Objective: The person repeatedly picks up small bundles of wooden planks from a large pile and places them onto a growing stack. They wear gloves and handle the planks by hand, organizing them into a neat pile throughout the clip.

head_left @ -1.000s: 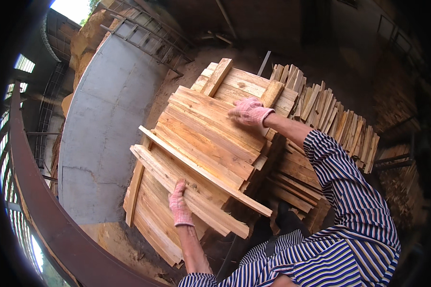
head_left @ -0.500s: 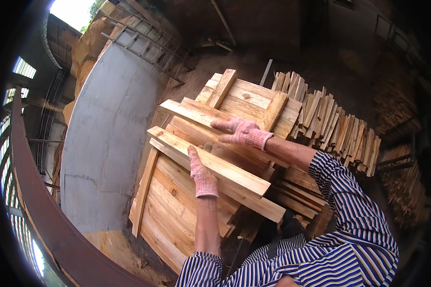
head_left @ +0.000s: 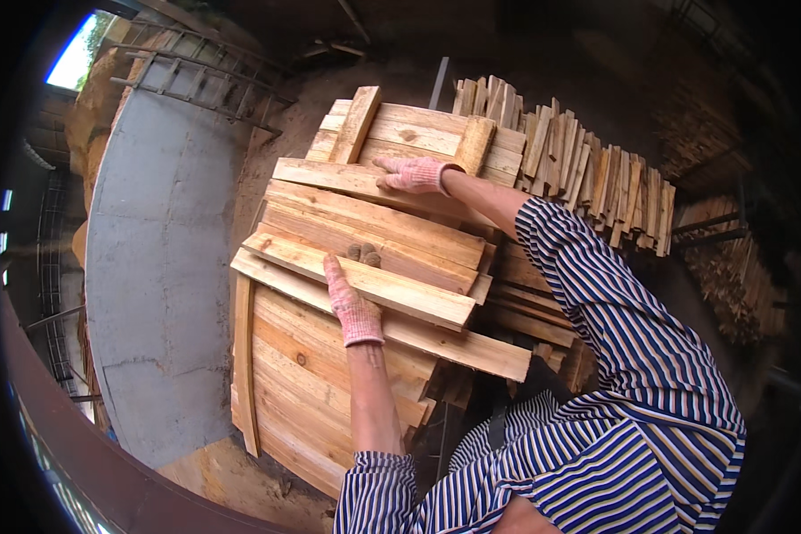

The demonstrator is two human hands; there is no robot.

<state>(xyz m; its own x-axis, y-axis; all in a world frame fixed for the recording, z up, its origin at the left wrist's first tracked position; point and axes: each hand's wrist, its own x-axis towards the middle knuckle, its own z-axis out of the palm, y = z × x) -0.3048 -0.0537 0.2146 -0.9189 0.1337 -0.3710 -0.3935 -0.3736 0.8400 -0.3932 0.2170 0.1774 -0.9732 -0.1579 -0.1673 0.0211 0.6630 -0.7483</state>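
Both my hands wear pink-and-white knit gloves. My left hand (head_left: 354, 307) is at the near edge of two overlapping pale wooden planks, its thumb lying across the upper plank (head_left: 409, 294) and its other fingers hidden. The lower plank (head_left: 485, 349) sticks out to the right. Farther off, my right hand (head_left: 414, 174) rests on another plank (head_left: 316, 176) with its fingers stretched out. That plank lies beside a battened board panel (head_left: 405, 133). Between my hands are more boards (head_left: 374, 218) with two round brown lumps (head_left: 363, 254) on them.
A near panel of joined boards (head_left: 303, 383) has a batten (head_left: 244, 356) along its left side. Rows of short wood strips (head_left: 596, 173) stand at the right. A curved grey metal sheet (head_left: 169, 267) lies left of the stack, with a ladder-like frame (head_left: 205, 76) beyond it.
My right hand and the far plank have shifted away from me, widening the gap to the planks at my left hand. The view has also turned and shifted.
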